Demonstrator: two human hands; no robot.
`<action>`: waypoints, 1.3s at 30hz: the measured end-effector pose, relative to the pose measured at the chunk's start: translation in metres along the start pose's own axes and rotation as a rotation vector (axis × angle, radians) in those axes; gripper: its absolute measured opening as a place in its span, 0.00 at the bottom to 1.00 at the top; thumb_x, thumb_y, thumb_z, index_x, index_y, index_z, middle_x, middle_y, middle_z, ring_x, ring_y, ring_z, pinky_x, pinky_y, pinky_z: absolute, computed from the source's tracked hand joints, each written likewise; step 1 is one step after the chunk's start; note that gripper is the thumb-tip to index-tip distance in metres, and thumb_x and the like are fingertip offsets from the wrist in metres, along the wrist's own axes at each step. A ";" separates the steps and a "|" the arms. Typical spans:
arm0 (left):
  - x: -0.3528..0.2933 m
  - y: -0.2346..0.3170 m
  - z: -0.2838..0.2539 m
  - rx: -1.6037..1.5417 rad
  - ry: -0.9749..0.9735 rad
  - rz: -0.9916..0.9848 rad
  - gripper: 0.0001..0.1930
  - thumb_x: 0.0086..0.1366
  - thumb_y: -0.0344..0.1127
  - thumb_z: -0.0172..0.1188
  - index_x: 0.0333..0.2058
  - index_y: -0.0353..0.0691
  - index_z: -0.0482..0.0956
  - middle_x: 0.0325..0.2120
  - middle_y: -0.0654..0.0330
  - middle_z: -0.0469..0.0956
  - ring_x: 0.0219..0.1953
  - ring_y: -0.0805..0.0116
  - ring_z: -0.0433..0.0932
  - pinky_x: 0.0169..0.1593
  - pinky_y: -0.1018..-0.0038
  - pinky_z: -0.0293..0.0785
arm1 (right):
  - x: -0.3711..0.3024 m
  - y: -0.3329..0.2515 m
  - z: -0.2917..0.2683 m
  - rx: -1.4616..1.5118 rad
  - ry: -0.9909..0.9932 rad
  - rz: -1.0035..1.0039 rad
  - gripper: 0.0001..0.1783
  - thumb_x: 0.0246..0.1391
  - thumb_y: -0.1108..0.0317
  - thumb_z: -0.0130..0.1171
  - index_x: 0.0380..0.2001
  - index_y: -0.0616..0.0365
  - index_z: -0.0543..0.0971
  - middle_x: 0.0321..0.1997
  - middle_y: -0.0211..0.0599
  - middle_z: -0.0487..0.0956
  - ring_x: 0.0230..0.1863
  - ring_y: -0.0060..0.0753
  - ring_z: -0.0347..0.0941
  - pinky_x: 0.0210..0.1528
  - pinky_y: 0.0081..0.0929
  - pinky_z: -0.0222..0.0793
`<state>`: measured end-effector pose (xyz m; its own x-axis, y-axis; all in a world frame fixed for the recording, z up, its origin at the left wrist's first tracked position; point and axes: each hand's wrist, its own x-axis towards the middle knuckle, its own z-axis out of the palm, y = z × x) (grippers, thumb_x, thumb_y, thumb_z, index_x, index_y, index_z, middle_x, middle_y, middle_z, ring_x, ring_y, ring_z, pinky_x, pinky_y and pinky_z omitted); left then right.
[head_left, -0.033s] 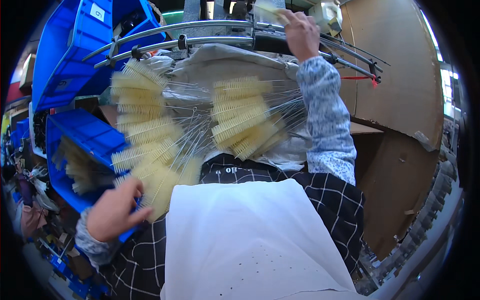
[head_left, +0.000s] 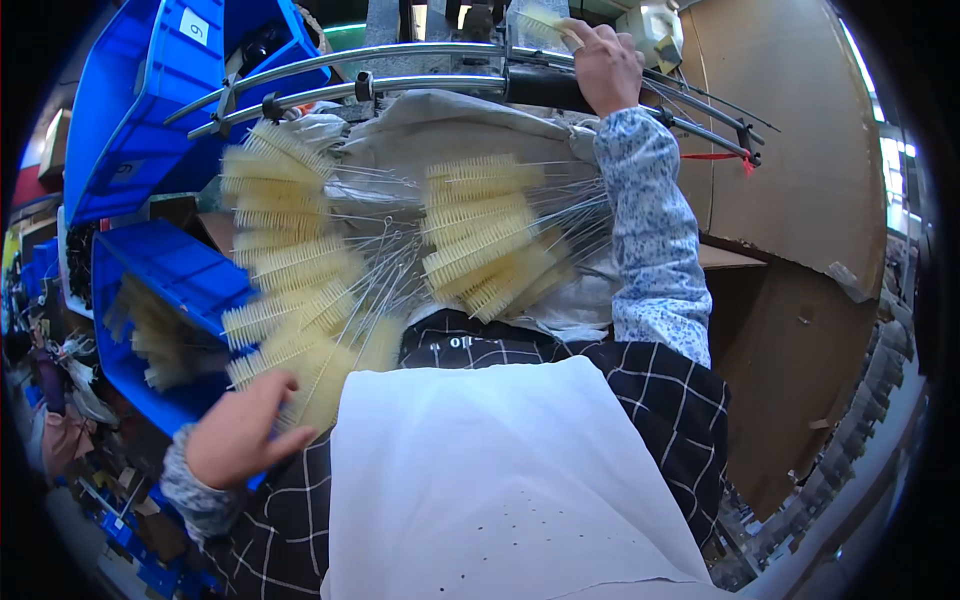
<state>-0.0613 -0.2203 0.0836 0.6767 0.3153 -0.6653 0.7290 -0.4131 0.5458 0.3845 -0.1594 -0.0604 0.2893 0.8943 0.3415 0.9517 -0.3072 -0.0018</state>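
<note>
My right hand [head_left: 608, 68] is up at the far side, above the metal rails, with its fingers closed on a brush. The pale bristles of this held brush [head_left: 541, 24] stick out to the left of the fingers. At the lower left, my left hand [head_left: 243, 428] has thumb and fingers apart. It is at the edge of the left pile of brushes [head_left: 300, 262], with nothing visible in its grasp. These brushes have cream bristles and thin twisted wire stems with looped ends. A second pile of brushes [head_left: 482, 228] lies to the right, stems pointing right.
Two curved metal rails [head_left: 430, 84] cross the far side. Blue bins [head_left: 125, 130] stand at the left; a lower blue bin [head_left: 175, 268] holds more bristled pieces. Cardboard [head_left: 790, 130] walls the right side. A white apron [head_left: 500, 460] covers my lap.
My left hand has shifted slightly right and toward me, along the edge of the brush pile. My right hand and its brush have moved only a little.
</note>
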 end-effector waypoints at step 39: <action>-0.012 -0.018 -0.059 -0.279 0.828 0.274 0.15 0.42 0.32 0.50 0.32 0.39 0.62 0.33 0.57 0.59 0.34 0.71 0.59 0.41 0.78 0.56 | 0.015 0.060 0.062 0.111 0.067 0.167 0.20 0.43 0.56 0.50 0.43 0.46 0.71 0.40 0.32 0.71 0.45 0.38 0.64 0.45 0.44 0.56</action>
<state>-0.0768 -0.1662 0.1117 0.6088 0.7929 0.0245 0.4574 -0.3761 0.8058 0.4523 -0.1443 -0.1136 0.4402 0.8092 0.3891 0.8976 -0.4084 -0.1660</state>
